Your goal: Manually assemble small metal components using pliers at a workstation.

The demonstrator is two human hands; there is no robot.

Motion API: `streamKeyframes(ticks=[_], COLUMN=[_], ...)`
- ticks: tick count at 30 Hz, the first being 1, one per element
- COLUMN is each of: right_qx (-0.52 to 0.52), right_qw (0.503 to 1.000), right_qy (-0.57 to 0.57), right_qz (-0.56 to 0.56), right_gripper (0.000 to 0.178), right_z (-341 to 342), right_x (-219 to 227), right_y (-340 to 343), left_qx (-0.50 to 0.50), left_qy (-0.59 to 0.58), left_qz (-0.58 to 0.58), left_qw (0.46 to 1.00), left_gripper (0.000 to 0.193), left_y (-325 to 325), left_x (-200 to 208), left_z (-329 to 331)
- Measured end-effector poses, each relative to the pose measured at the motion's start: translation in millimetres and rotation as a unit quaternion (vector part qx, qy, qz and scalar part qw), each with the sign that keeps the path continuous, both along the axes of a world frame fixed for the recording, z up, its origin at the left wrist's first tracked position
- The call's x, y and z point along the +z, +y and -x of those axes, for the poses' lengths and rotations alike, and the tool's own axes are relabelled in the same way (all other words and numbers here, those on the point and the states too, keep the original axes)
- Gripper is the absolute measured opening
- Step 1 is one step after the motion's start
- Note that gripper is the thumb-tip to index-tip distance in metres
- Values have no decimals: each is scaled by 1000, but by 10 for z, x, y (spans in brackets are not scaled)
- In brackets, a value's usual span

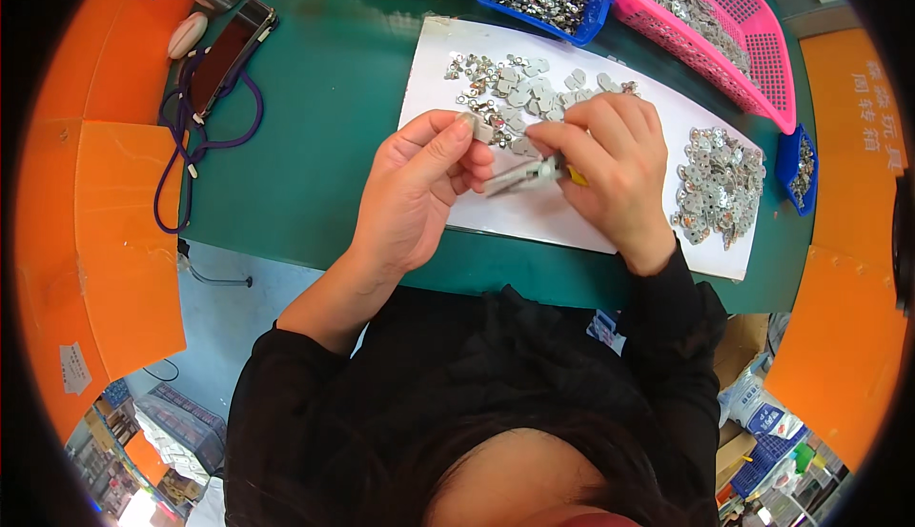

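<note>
Part (pixel 484 131) pinched by the left hand (pixel 412 184) could fly off the tabletop's (pixel 315 98) near edge if the tool (pixel 519 178) gripped in the right hand (pixel 618 167) bumps it.

2 hands (pixel 405 184) (pixel 618 170) with grey piece (pixel 483 131) and pliers (pixel 522 175)

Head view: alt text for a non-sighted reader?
A person's left hand pinches a small flat grey piece and the right hand holds a slim silvery tool with yellow on it, above a rectangular white board. Flat grey plates and a heap of shiny metallic parts lie on the board, atop a green table.
</note>
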State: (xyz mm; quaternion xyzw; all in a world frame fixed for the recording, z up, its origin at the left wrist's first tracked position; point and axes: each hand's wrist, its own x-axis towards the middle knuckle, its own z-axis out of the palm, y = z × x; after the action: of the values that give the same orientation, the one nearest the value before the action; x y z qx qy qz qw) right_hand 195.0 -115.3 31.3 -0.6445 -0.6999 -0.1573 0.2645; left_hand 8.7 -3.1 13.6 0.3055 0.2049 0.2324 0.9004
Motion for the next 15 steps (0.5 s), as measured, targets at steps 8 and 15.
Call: streamKeyframes(ticks=[8, 15], right_qx=[17, 25], right_qw=[994, 992], right_qy=[50, 11], right_qz=[-93, -123], right_gripper=[34, 36], right_z=[114, 100], right_x=[175, 185], right_y=[-104, -167], left_qx=[-53, -75], left_qy=[-31, -36], left_qz=[-38, -5], left_qw=[997, 997], left_gripper=[11, 11], left_y=[-166, -198], left_x=[26, 10], left_z=[-106, -104])
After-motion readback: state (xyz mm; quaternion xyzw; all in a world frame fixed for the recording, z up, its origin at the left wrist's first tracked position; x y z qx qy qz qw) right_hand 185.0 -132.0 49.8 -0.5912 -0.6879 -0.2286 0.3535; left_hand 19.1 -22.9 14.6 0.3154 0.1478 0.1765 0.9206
